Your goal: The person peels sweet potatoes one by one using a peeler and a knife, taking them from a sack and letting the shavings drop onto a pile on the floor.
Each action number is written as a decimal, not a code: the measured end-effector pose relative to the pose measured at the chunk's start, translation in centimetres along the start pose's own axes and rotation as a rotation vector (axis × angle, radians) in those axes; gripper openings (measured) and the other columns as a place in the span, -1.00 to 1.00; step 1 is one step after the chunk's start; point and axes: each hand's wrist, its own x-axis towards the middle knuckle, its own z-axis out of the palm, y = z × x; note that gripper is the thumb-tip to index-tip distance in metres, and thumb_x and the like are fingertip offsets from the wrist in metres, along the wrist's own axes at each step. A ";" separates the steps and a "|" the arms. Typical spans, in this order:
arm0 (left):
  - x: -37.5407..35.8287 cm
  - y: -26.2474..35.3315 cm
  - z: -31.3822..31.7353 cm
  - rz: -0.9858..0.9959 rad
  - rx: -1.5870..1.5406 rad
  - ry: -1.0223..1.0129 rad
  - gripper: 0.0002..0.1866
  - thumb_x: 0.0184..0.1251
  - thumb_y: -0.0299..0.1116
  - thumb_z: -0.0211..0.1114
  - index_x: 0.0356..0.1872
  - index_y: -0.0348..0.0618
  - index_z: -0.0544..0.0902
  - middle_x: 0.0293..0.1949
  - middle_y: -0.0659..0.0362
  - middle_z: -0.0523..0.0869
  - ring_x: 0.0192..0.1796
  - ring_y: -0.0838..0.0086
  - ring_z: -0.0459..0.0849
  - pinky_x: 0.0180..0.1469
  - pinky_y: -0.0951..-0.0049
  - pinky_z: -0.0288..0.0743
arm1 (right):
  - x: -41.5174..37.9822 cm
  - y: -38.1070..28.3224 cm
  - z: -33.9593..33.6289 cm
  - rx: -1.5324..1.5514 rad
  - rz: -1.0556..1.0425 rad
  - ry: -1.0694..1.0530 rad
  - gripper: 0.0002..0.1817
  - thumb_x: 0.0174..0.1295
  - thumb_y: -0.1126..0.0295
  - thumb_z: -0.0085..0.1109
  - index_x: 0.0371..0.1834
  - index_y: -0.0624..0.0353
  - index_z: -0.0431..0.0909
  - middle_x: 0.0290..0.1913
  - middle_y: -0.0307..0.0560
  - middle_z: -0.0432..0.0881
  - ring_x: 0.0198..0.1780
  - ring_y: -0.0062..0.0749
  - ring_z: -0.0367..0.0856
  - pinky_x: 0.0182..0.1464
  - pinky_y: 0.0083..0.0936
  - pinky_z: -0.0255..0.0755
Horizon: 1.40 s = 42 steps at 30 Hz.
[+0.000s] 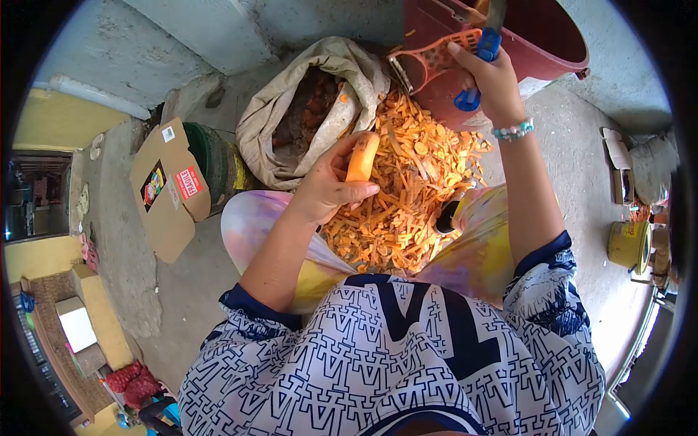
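A peeled orange carrot lies in my left hand, with fingers and thumb around it, over a heap of orange peelings. My right hand, with a beaded bracelet at the wrist, is closed around an orange peeler and a blue-handled tool with a metal blade. Both are held at the side of a big red tub. Behind my left hand stands an open cloth sack with dark, unpeeled-looking pieces inside.
To the left, a cardboard box piece leans against a green bucket. A yellow bucket stands at the far right. My bent legs flank the peelings. A pale wall rises behind the sack.
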 end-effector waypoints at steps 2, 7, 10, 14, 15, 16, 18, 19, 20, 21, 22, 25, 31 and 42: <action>0.1 -0.3 -0.2 0.008 0.076 0.045 -0.24 -0.11 -0.61 0.38 0.22 -0.20 0.26 -0.18 0.19 0.50 -0.46 0.65 0.47 -0.46 0.66 0.41 | -1.4 -1.1 0.7 0.083 0.016 -0.165 -0.80 0.05 0.34 0.31 -0.39 0.16 0.49 -0.61 -0.31 0.52 -0.66 -0.71 0.39 -0.63 -0.74 0.25; 0.9 -1.5 -0.7 0.327 0.645 0.173 -0.25 -0.15 -0.59 0.39 0.19 -0.19 0.30 -0.29 0.23 0.52 -0.35 0.63 0.50 -0.25 0.62 0.42 | -4.1 -1.1 3.7 -0.219 -0.140 -0.430 -0.77 0.02 0.38 0.32 -0.33 0.24 0.50 -0.54 -0.27 0.54 -0.56 -0.68 0.44 -0.49 -0.61 0.38; -0.1 0.5 0.4 0.070 0.731 0.216 -0.28 -0.19 -0.68 0.35 0.14 -0.11 0.35 -0.28 0.25 0.47 -0.32 0.65 0.46 -0.23 0.61 0.39 | -1.4 0.1 2.2 -0.360 -0.280 -0.049 -0.82 0.04 0.39 0.30 -0.40 0.22 0.51 -0.58 -0.35 0.46 -0.56 -0.73 0.41 -0.51 -0.67 0.31; -0.1 0.3 0.4 0.095 0.832 0.257 -0.32 -0.19 -0.68 0.35 0.10 -0.08 0.38 -0.33 0.27 0.46 -0.35 0.65 0.44 -0.26 0.62 0.38 | -2.5 -2.3 2.2 -0.186 -0.078 -0.108 -0.80 0.04 0.39 0.31 -0.37 0.24 0.50 -0.51 -0.30 0.55 -0.55 -0.69 0.41 -0.49 -0.65 0.32; -0.1 0.4 0.5 0.118 0.870 0.270 -0.31 -0.16 -0.68 0.34 0.12 -0.08 0.35 -0.33 0.26 0.45 -0.37 0.64 0.45 -0.27 0.63 0.38 | -3.5 -2.3 3.0 -0.268 -0.118 -0.208 -0.80 0.04 0.40 0.31 -0.36 0.24 0.51 -0.47 -0.28 0.57 -0.53 -0.69 0.43 -0.48 -0.66 0.32; -0.1 0.5 0.6 0.139 0.910 0.280 -0.30 -0.14 -0.68 0.32 0.15 -0.07 0.32 -0.34 0.26 0.45 -0.38 0.64 0.45 -0.28 0.63 0.38 | -4.1 -2.2 3.5 -0.348 -0.155 -0.305 -0.81 0.04 0.41 0.31 -0.35 0.24 0.51 -0.44 -0.27 0.59 -0.51 -0.69 0.45 -0.48 -0.67 0.33; 0.2 -0.5 -0.2 0.179 0.677 0.271 -0.31 -0.09 -0.68 0.29 0.16 -0.05 0.28 -0.34 0.23 0.46 -0.38 0.62 0.47 -0.32 0.64 0.39 | -4.7 -2.7 3.9 -0.262 -0.142 -0.304 -0.81 0.04 0.41 0.31 -0.35 0.23 0.51 -0.42 -0.26 0.59 -0.49 -0.69 0.47 -0.47 -0.70 0.33; 0.3 -0.9 -0.4 0.222 0.439 0.263 -0.32 -0.04 -0.68 0.26 0.16 -0.04 0.25 -0.34 0.21 0.47 -0.39 0.59 0.49 -0.36 0.64 0.39 | -4.7 -3.0 3.9 -0.181 -0.135 -0.306 -0.81 0.04 0.41 0.31 -0.35 0.23 0.51 -0.41 -0.26 0.60 -0.47 -0.68 0.49 -0.47 -0.72 0.33; 0.0 -0.3 0.1 0.106 0.106 0.204 -0.39 0.06 -0.65 0.19 0.15 -0.02 0.21 -0.32 0.14 0.51 -0.40 0.53 0.53 -0.48 0.65 0.36 | -4.3 -3.1 3.4 -0.041 -0.058 -0.315 -0.80 0.05 0.41 0.30 -0.33 0.24 0.51 -0.43 -0.25 0.61 -0.44 -0.70 0.52 -0.48 -0.74 0.34; 0.1 -0.2 0.0 0.110 0.107 0.206 -0.39 0.06 -0.65 0.19 0.15 -0.02 0.21 -0.32 0.14 0.51 -0.40 0.53 0.53 -0.48 0.65 0.36 | -4.1 -3.4 3.0 -0.041 -0.062 -0.318 -0.80 0.05 0.41 0.30 -0.33 0.24 0.51 -0.43 -0.25 0.61 -0.44 -0.70 0.52 -0.48 -0.74 0.34; 0.2 -0.1 -0.1 0.038 0.043 0.219 -0.45 0.10 -0.60 0.18 0.13 -0.03 0.23 -0.30 0.12 0.52 -0.41 0.51 0.54 -0.53 0.66 0.31 | -3.9 -3.7 2.7 -0.059 -0.046 -0.296 -0.80 0.05 0.40 0.30 -0.33 0.24 0.51 -0.45 -0.26 0.59 -0.47 -0.72 0.50 -0.50 -0.74 0.32; 0.4 -0.1 -0.7 -0.021 -0.053 0.200 -0.55 0.21 -0.46 0.17 0.13 -0.12 0.27 -0.23 0.08 0.55 -0.38 0.49 0.54 -0.52 0.65 0.28 | -3.4 -3.4 1.8 -0.176 -0.015 -0.266 -0.78 0.05 0.38 0.30 -0.31 0.25 0.51 -0.53 -0.31 0.56 -0.56 -0.77 0.41 -0.55 -0.75 0.27; 0.6 -0.4 -0.5 0.025 -0.027 0.184 -0.55 0.23 -0.45 0.18 0.14 -0.30 0.35 -0.11 0.10 0.57 -0.14 0.52 0.52 -0.15 0.55 0.37 | -3.2 -2.2 1.8 -0.318 -0.092 -0.201 -0.73 0.03 0.35 0.32 -0.28 0.25 0.51 -0.52 -0.33 0.53 -0.58 -0.74 0.38 -0.53 -0.73 0.28; 1.0 -2.0 0.1 0.266 0.508 0.400 -0.62 0.10 -0.60 0.26 -0.02 -0.42 0.45 -0.20 0.13 0.60 -0.16 0.56 0.57 -0.09 0.62 0.42 | -0.7 0.1 1.7 -0.252 -0.207 0.051 -0.77 -0.03 0.37 0.33 -0.40 0.25 0.50 -0.54 -0.17 0.55 -0.51 -0.53 0.45 -0.39 -0.53 0.40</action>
